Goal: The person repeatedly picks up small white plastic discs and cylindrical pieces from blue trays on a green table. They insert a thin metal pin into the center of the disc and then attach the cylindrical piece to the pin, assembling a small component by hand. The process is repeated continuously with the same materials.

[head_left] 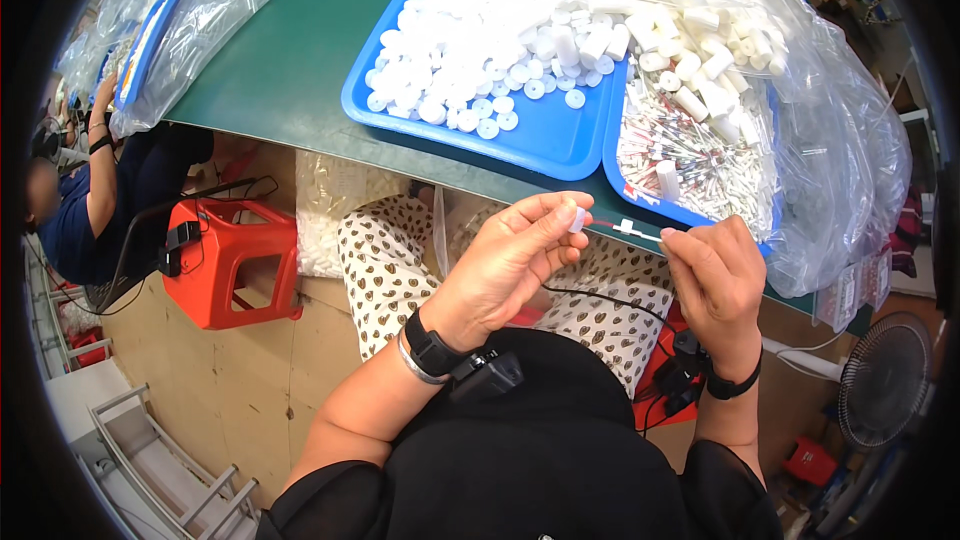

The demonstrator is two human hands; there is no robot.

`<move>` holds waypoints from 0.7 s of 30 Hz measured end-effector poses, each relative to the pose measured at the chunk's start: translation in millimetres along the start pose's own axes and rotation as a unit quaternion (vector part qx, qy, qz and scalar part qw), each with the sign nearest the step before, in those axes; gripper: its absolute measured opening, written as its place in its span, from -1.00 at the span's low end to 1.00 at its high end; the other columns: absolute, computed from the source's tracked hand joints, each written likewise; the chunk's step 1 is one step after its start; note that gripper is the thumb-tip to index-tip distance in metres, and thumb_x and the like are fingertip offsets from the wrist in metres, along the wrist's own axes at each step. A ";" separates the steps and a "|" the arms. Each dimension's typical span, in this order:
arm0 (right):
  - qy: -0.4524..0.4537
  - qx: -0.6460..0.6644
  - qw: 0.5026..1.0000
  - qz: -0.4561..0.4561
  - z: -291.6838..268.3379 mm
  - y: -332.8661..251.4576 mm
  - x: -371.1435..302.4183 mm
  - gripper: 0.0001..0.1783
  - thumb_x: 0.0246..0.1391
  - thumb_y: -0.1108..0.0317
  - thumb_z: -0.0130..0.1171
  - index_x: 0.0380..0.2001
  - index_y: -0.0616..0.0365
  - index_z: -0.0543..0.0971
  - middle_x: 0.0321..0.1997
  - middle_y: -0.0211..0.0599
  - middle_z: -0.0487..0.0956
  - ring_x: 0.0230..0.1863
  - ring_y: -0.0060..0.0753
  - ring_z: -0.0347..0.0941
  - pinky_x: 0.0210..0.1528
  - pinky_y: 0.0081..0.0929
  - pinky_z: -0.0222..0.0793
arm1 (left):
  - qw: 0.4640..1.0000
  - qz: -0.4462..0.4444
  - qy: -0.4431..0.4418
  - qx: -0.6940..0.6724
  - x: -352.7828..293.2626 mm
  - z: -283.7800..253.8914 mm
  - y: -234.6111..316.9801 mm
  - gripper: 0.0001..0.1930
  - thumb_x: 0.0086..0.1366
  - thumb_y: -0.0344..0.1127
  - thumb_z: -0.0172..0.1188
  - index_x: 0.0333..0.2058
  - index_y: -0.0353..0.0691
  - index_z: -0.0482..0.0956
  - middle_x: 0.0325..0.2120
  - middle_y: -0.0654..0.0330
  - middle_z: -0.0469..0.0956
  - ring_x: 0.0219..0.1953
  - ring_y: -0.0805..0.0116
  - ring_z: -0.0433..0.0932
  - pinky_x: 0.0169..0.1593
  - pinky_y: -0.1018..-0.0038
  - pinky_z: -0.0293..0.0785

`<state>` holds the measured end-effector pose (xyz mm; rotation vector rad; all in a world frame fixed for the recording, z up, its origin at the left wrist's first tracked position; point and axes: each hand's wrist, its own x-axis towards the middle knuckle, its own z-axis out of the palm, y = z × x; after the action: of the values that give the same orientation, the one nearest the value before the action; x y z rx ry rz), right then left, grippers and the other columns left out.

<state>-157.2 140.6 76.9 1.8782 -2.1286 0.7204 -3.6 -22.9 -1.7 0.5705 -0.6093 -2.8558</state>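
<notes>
My left hand (505,265) is closed, pinching a small translucent white plastic piece (577,221) between thumb and fingertips. My right hand (722,275) pinches the far end of a thin red-and-white stick (628,228) with a small white block on it. The stick's red end reaches to the white piece; whether it sits inside cannot be made out. Both hands are held above my lap at the table's front edge. Just beyond them, a blue tray (655,202) holds many similar thin red-and-white sticks (690,165) and white foam-like cylinders (715,60).
Left of that tray, another blue tray (565,145) holds white discs (487,128) and caps on the green table (290,50). Clear plastic bags (840,130) bulge at the right. A red stool (235,260), a seated co-worker (85,190) and a black fan (885,380) are around me.
</notes>
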 end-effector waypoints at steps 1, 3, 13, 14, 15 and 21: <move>-0.003 0.002 1.000 -0.006 -0.7 -1.1 0.0 -0.67 -0.26 0.65 0.37 -0.31 0.21 0.62 -0.49 -0.34 0.51 -0.50 -0.28 0.34 -0.46 -0.38 0.26 | 1.000 0.006 0.006 0.012 -0.1 0.7 -1.4 -0.69 0.41 -0.29 0.17 0.02 -0.34 0.51 -0.21 0.24 0.58 -0.22 0.52 0.55 -0.07 0.56 0.51; -0.004 0.003 1.000 -0.020 0.7 -3.0 0.7 -0.64 -0.29 0.66 0.37 -0.30 0.22 0.62 -0.49 -0.34 0.50 -0.50 -0.29 0.34 -0.47 -0.40 0.26 | 1.000 0.008 0.004 0.020 -1.7 3.2 -2.5 -0.70 0.40 -0.29 0.17 0.02 -0.33 0.51 -0.22 0.26 0.58 -0.22 0.52 0.55 -0.07 0.56 0.51; 0.000 0.082 0.995 0.062 27.9 -14.7 -4.7 -0.78 -0.10 0.54 0.38 -0.32 0.24 0.62 -0.54 -0.31 0.46 -0.55 -0.30 0.37 -0.52 -0.38 0.29 | 1.000 -0.021 -0.010 -0.020 -4.5 6.6 -18.9 -0.70 0.41 -0.30 0.15 0.04 -0.32 0.51 -0.23 0.27 0.59 -0.21 0.54 0.56 -0.04 0.56 0.50; 0.003 0.090 0.994 0.066 30.0 -14.8 -6.0 -0.79 -0.10 0.55 0.38 -0.32 0.24 0.62 -0.54 -0.31 0.47 -0.56 -0.31 0.37 -0.53 -0.38 0.29 | 0.999 -0.026 -0.011 -0.025 -4.6 6.2 -20.4 -0.70 0.41 -0.30 0.15 0.04 -0.32 0.51 -0.24 0.27 0.58 -0.21 0.54 0.56 -0.04 0.55 0.50; 0.002 0.093 0.993 0.070 31.4 -15.2 -6.9 -0.79 -0.09 0.55 0.37 -0.32 0.24 0.62 -0.54 -0.32 0.47 -0.56 -0.31 0.38 -0.53 -0.38 0.29 | 0.999 -0.030 -0.012 -0.031 -4.1 5.0 -22.5 -0.70 0.41 -0.30 0.15 0.04 -0.32 0.51 -0.24 0.27 0.58 -0.21 0.53 0.56 -0.04 0.55 0.51; 0.012 0.051 0.998 0.046 39.9 -20.6 -8.4 -0.81 -0.08 0.59 0.34 -0.32 0.24 0.62 -0.57 -0.33 0.45 -0.59 -0.31 0.38 -0.56 -0.38 0.28 | 0.992 -0.058 -0.015 -0.108 -3.3 -1.4 -38.6 -0.68 0.42 -0.27 0.15 0.05 -0.32 0.49 -0.25 0.26 0.58 -0.24 0.52 0.55 -0.07 0.53 0.52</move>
<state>-129.4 127.0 43.2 1.8207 -2.2135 0.8830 -3.2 12.3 -18.1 0.5450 -0.2739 -2.9907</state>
